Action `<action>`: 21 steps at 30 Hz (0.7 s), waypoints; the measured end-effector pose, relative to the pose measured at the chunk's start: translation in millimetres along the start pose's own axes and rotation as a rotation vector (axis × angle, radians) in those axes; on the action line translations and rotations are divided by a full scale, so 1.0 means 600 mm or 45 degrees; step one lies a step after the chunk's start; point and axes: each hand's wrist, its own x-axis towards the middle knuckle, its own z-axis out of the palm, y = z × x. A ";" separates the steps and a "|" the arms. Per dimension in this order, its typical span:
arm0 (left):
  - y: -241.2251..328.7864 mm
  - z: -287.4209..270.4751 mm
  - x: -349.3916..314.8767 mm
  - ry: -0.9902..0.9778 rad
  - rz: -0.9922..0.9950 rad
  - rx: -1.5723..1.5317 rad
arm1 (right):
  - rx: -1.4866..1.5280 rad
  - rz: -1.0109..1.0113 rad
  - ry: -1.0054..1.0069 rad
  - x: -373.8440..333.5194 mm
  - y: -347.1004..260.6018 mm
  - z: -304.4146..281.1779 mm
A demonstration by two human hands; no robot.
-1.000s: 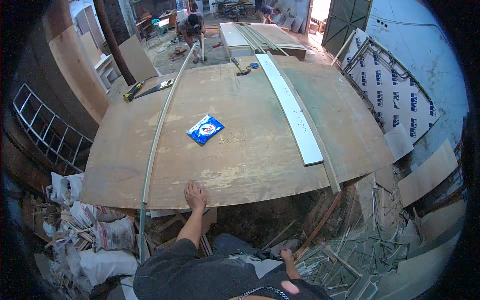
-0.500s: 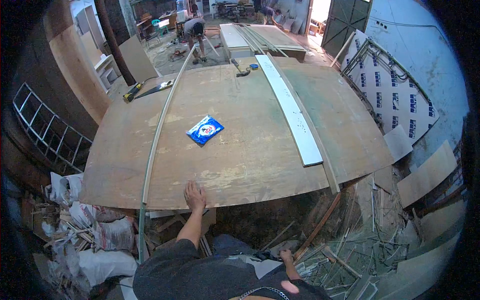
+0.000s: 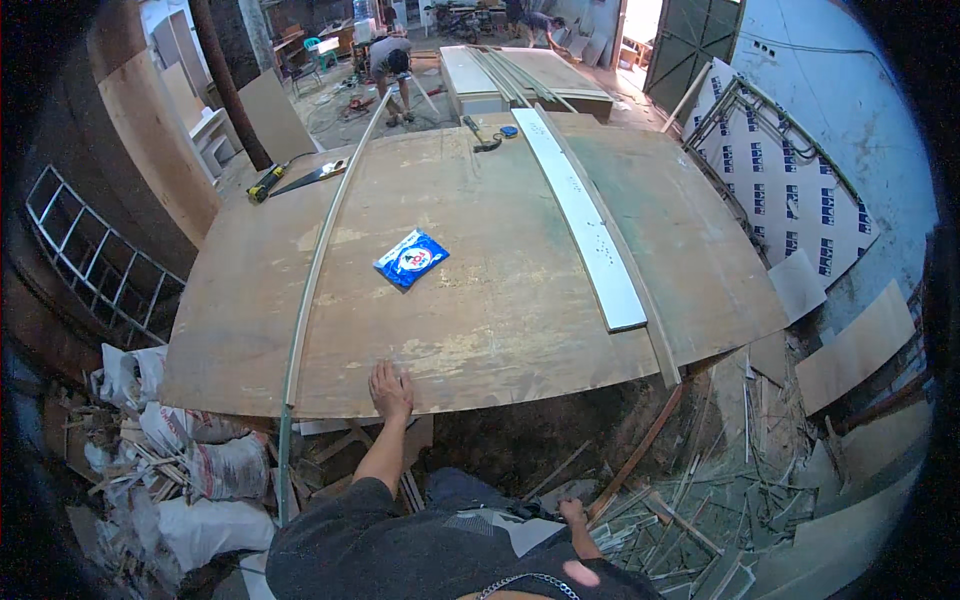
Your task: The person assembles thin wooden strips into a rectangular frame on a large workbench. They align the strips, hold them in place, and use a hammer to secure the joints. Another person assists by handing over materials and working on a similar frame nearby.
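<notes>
My left hand (image 3: 391, 391) lies palm down with its fingers stretched out on the near edge of a large plywood sheet (image 3: 480, 310). Beyond it, a blue and white plastic packet (image 3: 411, 260) rests on the wood. My right hand (image 3: 572, 511) hangs beside my waist with its fingers curled; whatever they may hold is hidden. A long thin strip (image 3: 318, 265) runs lengthwise left of my left hand and sticks out past the near edge. On the right side lie a white board (image 3: 580, 220) and a narrow wooden strip (image 3: 625, 255) alongside it.
A hammer (image 3: 482, 137), a blue round item (image 3: 508, 132), a handsaw (image 3: 310, 178) and a yellow-black power tool (image 3: 265, 184) lie on the far part of the sheet. Offcuts (image 3: 690, 530) litter the floor at right, filled sacks (image 3: 225, 470) at left. A person (image 3: 391, 70) bends over beyond.
Both my hands stay where they were. In the background, the bending person's head has dipped slightly lower.
</notes>
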 end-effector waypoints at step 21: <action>0.019 0.004 -0.002 0.041 0.056 -0.059 | 0.173 -0.040 0.028 0.121 0.130 0.071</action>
